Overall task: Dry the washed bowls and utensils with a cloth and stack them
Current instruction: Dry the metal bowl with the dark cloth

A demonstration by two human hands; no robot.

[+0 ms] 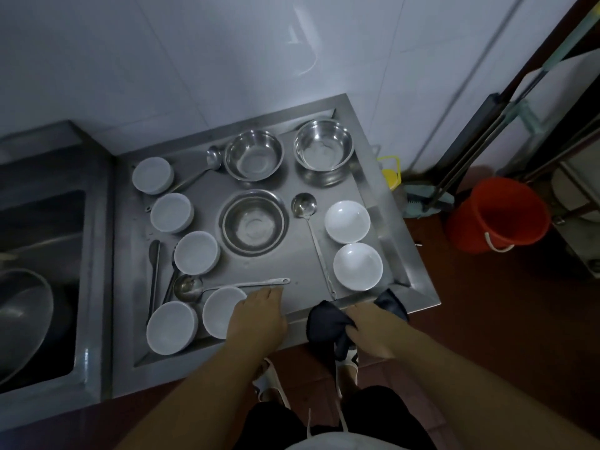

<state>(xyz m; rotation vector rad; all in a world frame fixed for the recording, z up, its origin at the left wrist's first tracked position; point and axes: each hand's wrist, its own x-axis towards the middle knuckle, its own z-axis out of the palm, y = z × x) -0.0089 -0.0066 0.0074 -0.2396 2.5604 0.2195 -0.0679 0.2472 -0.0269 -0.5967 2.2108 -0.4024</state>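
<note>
On the steel counter (292, 264) several white bowls lie upside down along the left, and two white bowls (347, 221) (357, 266) stand upright on the right. Three steel bowls (254, 154) (323, 151) (253, 222) sit at the back and centre. Ladles (303, 204) (188, 287) and other utensils lie between them. My left hand (258, 316) reaches over the near edge beside an upturned white bowl (220, 311), fingers straight. My right hand (370, 329) grips a dark cloth (324, 323) at the counter's front rim.
A sink (42, 254) with a large steel pan lies to the left. A red bucket (500, 216), mop handles and a yellow container (391, 177) stand on the floor to the right. A white tiled wall is behind the counter.
</note>
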